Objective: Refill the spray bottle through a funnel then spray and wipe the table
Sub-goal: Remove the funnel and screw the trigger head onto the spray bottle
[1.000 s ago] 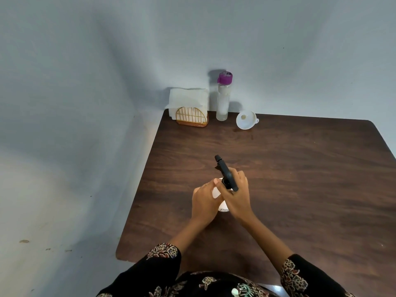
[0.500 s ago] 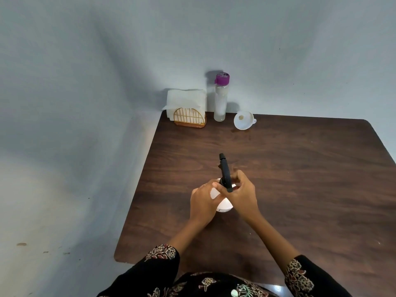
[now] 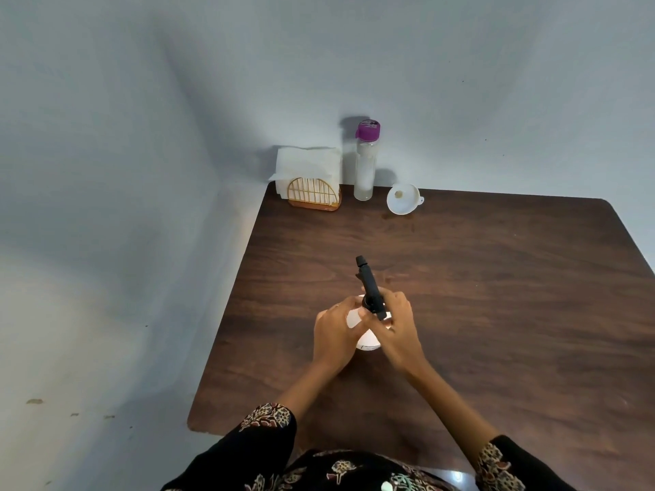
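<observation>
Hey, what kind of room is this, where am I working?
Probably a plain room at home, at a small dining or work table pushed into a wall corner. A napkin holder, a capped bottle and a funnel stand along the wall.

White funnel (image 3: 402, 199), purple-capped bottle (image 3: 365, 168) (clear), floral sleeve (image 3: 266, 419)

**Back corner and bare walls**

Up in the far left corner stands a gold wire napkin holder (image 3: 313, 197), arched at the front, on an orange-brown base. White paper napkins (image 3: 307, 165) rise out of it, standing taller than the wire, one corner poking out to the left. Behind, pale blue-grey walls (image 3: 496, 83) meet in a shadowed corner. Down the left-hand wall, a few small dark marks (image 3: 34, 401) dot the paint low down. At the bottom edge, dark floral-print clothing (image 3: 340, 471) fills the view.
</observation>
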{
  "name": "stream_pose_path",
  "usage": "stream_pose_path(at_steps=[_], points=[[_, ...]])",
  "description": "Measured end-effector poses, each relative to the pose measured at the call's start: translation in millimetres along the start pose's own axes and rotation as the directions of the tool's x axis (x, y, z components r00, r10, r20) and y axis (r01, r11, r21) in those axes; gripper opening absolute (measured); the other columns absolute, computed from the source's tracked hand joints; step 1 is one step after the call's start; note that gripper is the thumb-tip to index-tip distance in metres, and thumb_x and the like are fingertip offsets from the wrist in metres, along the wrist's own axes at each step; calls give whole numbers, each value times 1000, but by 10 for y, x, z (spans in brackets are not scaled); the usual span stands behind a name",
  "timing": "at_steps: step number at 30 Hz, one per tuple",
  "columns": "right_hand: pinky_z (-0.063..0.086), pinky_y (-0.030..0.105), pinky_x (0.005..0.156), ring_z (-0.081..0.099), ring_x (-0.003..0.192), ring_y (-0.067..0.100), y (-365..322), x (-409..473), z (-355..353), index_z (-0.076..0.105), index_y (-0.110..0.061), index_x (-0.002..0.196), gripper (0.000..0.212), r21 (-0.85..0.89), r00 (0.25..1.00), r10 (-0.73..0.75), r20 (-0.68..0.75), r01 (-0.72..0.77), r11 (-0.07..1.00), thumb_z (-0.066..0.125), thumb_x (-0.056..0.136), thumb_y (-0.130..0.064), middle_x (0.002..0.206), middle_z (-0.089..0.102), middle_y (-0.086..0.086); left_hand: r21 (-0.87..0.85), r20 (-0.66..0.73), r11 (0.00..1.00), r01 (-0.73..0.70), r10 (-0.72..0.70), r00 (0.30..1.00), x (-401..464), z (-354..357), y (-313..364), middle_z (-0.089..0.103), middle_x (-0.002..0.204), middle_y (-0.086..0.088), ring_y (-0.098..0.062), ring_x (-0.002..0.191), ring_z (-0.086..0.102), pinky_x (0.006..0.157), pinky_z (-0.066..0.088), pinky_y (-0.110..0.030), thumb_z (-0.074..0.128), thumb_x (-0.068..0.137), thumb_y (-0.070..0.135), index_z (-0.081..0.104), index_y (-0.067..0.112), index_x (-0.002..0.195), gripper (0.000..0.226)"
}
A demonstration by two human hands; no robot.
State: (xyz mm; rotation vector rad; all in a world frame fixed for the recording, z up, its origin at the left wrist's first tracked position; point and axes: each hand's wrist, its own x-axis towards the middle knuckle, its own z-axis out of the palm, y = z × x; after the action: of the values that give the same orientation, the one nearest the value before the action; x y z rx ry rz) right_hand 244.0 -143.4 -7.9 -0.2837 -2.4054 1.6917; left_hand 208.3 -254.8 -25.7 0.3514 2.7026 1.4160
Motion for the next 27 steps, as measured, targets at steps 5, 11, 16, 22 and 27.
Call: stream_pose_path(at_steps=[5,11,16,22,27], points=[[51,36,74,58,87,18,-4,68,-20,53,-28,84,26,-14,994,44,-98,-45,999,77,74,-28,88,62,-6,-9,-11,1000,-13,13,1000,-14,53,11,71,95,13,-6,86,63,81,50,-38,47,81,54,65,31,99,35],[52,37,77,59,87,19,1,68,22,45,-31,83,39,13,986,112,-127,-111,994,81,69,-34,88,62,-1,-4,-12,1000,-12,12,1000,-20,71,-4,72,94,12,-7,86,64,82,52,-40,54,85,45,65,31,98,22],[47,22,80,57,103,11,45,3,-114,56,-27,117,38,11,1000,14,17,-14,1000,65,82,-39,109,60,-8,-3,-12,1000,-12,12,1000,-7,46,-7,71,96,13,-5,87,63,82,49,-38,44,82,62,65,30,101,43],[48,24,78,62,86,8,-79,22,-63,60,-22,83,21,59,988,111,-111,-105,993,77,75,-14,89,68,-9,-18,-7,1000,-12,12,1000,-16,48,2,71,92,12,-6,84,63,78,49,-37,52,76,55,64,33,102,36],[44,13,69,59,86,0,-74,40,-124,55,-21,88,27,0,992,112,-59,-112,994,77,73,-14,89,65,-14,-15,18,1000,-8,8,1000,-24,40,25,71,94,11,-8,84,63,78,49,-37,53,76,53,64,32,103,36]])
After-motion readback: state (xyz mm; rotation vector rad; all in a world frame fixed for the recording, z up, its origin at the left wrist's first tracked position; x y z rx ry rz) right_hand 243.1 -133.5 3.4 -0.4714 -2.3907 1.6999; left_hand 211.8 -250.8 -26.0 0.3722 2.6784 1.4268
